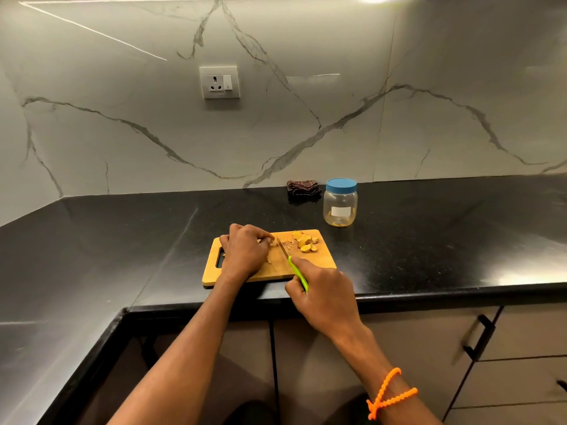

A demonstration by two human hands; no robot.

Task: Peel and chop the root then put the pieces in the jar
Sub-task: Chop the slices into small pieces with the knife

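I see my left hand [244, 251] curled over the root [271, 242] on the board [270, 265] at the desk's front edge; right hand [322, 289] grips the knife [291, 262], blade pointing away-left. The lidded jar [340, 202] holds a few pieces.

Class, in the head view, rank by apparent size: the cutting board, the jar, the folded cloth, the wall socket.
1. cutting board
2. jar
3. wall socket
4. folded cloth
Jar and socket look nearly alike; differing distances from the camera make that order unsure.
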